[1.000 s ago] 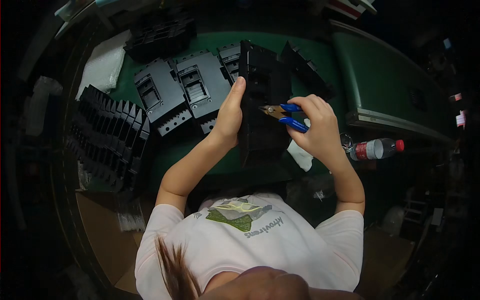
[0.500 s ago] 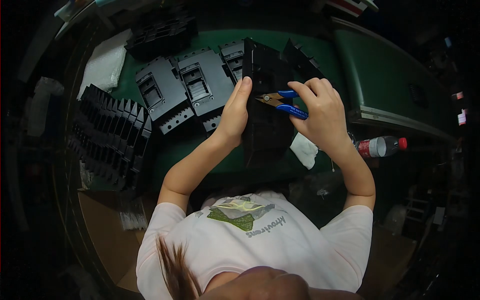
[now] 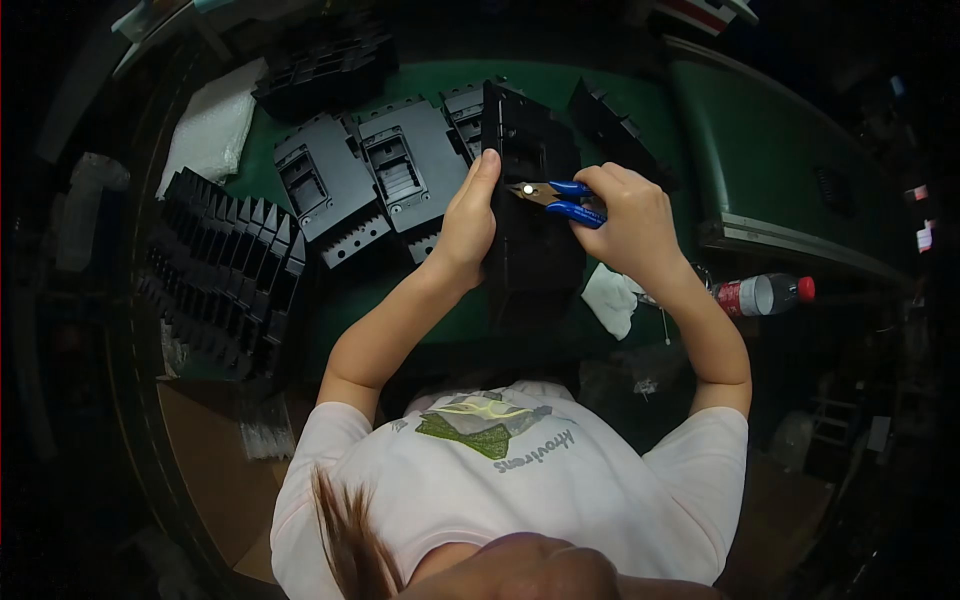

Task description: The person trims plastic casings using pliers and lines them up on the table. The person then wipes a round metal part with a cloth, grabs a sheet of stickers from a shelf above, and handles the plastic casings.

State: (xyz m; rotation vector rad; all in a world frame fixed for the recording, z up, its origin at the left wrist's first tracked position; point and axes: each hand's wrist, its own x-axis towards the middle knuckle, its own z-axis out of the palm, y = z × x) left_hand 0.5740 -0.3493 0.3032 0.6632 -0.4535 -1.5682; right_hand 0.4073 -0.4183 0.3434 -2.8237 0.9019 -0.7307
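My left hand grips the left edge of a black plastic housing, which is tilted up in front of me. Blue-handled cutters are held in my right hand, their handles nearly closed together. The cutter tips point left and lie against or just over the housing's face, below its rectangular recess; contact is hard to tell. Just left of my left hand lie similar black housings in a row, face up.
Black ribbed parts are stacked at the left, below a white foam sheet. Another black part lies behind my right hand. A white cloth and a red-capped bottle are at the right.
My right hand has moved up along the housing with the cutters, whose handles have come closer together. My left hand keeps its grip, and the housing's tilt has changed slightly.
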